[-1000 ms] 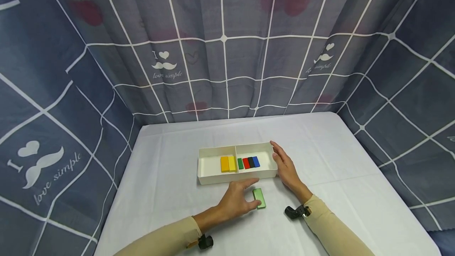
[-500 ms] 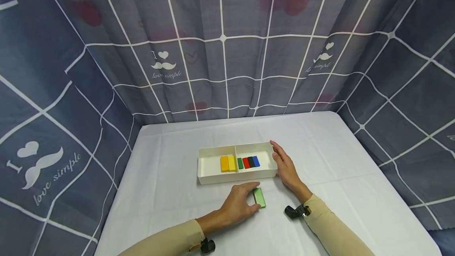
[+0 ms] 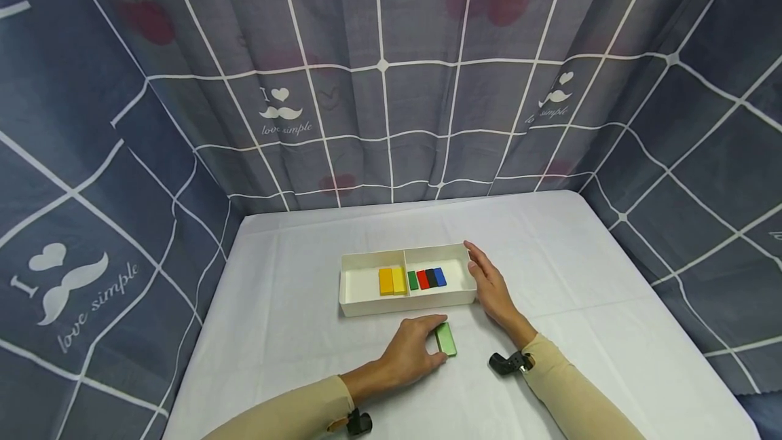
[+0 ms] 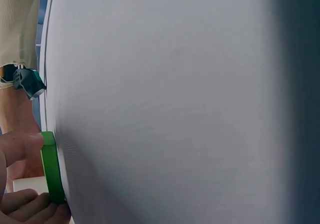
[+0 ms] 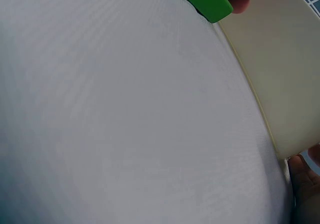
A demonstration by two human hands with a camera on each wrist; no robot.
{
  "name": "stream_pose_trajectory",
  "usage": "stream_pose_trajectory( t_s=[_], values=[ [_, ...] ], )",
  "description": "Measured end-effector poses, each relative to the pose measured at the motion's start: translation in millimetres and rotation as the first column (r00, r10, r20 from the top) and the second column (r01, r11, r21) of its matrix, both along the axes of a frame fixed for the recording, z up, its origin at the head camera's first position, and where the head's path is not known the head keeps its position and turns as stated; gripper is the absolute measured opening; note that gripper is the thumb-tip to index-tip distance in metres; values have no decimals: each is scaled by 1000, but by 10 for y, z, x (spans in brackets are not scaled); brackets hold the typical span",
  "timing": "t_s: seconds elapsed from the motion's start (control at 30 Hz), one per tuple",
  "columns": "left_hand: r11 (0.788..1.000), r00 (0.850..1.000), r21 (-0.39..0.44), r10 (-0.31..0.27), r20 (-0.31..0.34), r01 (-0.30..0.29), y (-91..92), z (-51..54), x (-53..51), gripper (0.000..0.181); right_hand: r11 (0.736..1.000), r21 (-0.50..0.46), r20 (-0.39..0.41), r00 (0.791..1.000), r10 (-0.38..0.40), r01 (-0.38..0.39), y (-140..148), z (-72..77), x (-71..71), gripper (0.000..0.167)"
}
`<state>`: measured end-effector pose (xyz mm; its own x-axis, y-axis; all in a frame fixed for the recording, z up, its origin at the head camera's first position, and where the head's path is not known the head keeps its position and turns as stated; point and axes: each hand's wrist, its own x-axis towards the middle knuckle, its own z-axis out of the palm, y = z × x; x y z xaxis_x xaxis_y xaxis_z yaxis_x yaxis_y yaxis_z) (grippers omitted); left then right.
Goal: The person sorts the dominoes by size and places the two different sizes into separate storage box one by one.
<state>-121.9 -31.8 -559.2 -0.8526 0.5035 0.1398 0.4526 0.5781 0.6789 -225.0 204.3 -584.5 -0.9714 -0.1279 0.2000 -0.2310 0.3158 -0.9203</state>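
Observation:
A green rectangular block (image 3: pixel 446 339) lies on the white cloth just in front of a white two-compartment box (image 3: pixel 379 306). My left hand (image 3: pixel 408 352) pinches it, the thumb at the near end and fingers at the far end. The left wrist view shows the same block (image 4: pixel 52 169) between thumb and fingertips, low against the cloth. My right hand (image 3: pixel 496 294) holds the right end of the box, fingers reaching along its end wall. In the right wrist view, part of that hand (image 5: pixel 302 179) shows at the box corner; the rest is out of frame.
Two yellow blocks (image 3: pixel 392 282) stand in the left compartment by the divider. Small green, red, black (image 3: pixel 431 278) and blue blocks sit in a row in the right compartment. A white cloth covers the table (image 3: pixel 293 345); grey checked curtains (image 3: pixel 415 100) hang behind and at both sides.
My left hand has moved slightly right and its fingers have closed on the green block. The block has barely shifted. My right hand and the box stay in place.

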Motion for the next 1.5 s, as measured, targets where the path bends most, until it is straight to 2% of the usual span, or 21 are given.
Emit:
stream_pose_trajectory(
  t_s=[0.2,0.6,0.77,0.97,1.23,1.5],
  values=[
    [1000,1000,-23,-14,3,14,1,12,5,66,1000,-8,-6,1000,1,-1,-10,20,3,50],
    [1000,999,6,-27,39,27,-22,16,-27,62,1000,-9,3,1000,-5,5,-12,3,-2,50],
    [999,999,16,-36,24,36,-44,49,-34,63,1000,0,9,1000,-11,11,-5,-8,-5,50],
    [999,998,4,-46,-33,46,-76,133,-48,64,1000,-2,9,1000,-16,16,-15,25,11,50],
    [997,994,2,-76,-75,77,-126,273,-89,63,1000,1,8,1000,-18,18,-15,22,3,50],
    [998,991,-22,-69,-119,67,-181,450,-150,64,1000,19,17,1000,-24,24,-9,0,-4,50]
  ],
)
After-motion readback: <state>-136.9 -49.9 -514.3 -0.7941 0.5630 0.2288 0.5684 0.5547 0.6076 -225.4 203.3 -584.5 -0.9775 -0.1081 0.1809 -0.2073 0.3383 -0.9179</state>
